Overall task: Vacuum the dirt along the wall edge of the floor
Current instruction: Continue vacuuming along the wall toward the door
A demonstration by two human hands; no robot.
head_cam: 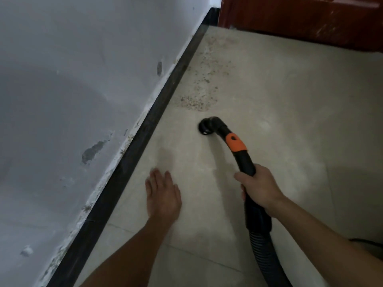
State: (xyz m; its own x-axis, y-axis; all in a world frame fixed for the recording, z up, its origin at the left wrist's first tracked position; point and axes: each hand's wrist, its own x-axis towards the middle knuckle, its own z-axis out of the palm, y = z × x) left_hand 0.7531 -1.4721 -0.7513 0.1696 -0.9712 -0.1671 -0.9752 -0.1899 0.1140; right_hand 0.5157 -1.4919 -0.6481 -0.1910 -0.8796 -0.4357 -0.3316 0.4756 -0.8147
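Two bare hands reach out over the pale beige tiled floor (286,104). The right hand (259,187) grips the black plastic vacuum wand (245,160) below its orange collar (235,142), fingers (241,177) curled fully round it; a ribbed black hose (263,249) trails back from the grip. The wand's round black nozzle (204,126) points at the floor just short of a patch of gritty brownish dirt (199,98), which lies against the black skirting board (145,131) under the scuffed white wall (72,79). The left hand (162,195) is flat, palm down, fingers (157,178) straight, holding nothing, between skirting and wand. A dark red door (300,21) closes the far end.
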